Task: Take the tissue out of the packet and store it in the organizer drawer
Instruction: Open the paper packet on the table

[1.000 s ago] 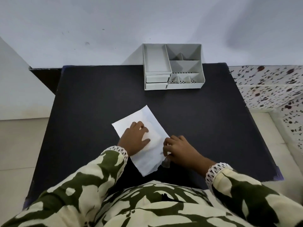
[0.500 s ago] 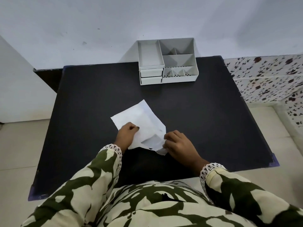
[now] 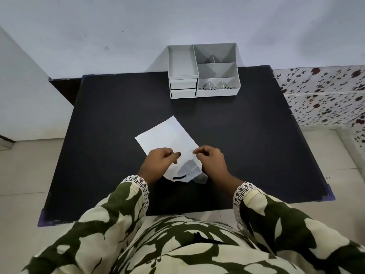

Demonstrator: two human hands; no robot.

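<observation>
At near middle of table (image 3: 110,123), packet (image 3: 167,138) lay flat; left hand (image 3: 158,165) and right hand (image 3: 212,162) pinched its near end, probably to open it. Tissue inside. Organizer (image 3: 203,71) at far edge, drawers shut.

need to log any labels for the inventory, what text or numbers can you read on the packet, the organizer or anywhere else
No readable text, number or brand anywhere in the head view.
White tissue packet: blank; a dark streak near its torn near end is not lettering.
Grey organizer and its two closed drawers: plain, no labels.
Black table: no markings.
</observation>
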